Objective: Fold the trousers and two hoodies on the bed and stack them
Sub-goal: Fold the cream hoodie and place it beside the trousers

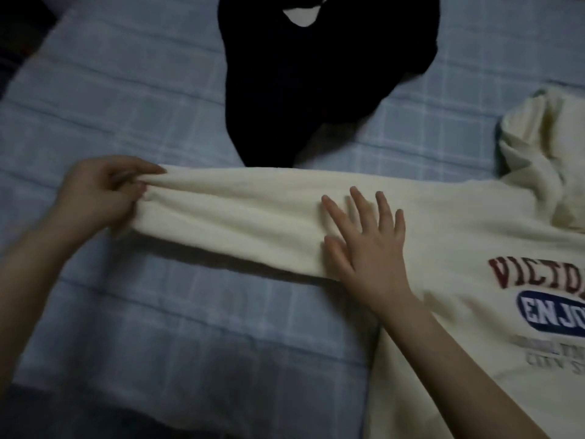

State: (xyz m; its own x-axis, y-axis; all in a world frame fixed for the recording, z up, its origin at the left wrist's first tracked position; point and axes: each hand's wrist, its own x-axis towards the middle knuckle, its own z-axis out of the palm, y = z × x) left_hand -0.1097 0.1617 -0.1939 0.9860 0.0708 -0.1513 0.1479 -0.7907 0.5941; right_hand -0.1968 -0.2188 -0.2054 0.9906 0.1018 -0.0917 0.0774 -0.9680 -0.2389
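A cream hoodie (468, 248) with red and blue lettering lies front-up on the bed, its hood at the upper right. One sleeve stretches out to the left. My left hand (101, 191) pinches the cuff end of that sleeve and holds it taut. Fingers spread, my right hand (367, 248) lies flat on the sleeve near the shoulder. A black garment (316, 77) lies crumpled behind the sleeve at the top middle; I cannot tell whether it is the other hoodie or the trousers.
The bed has a blue checked sheet (142, 312). Its left edge runs along the dark upper left corner. Bare sheet lies in front of the sleeve and to the left of the black garment.
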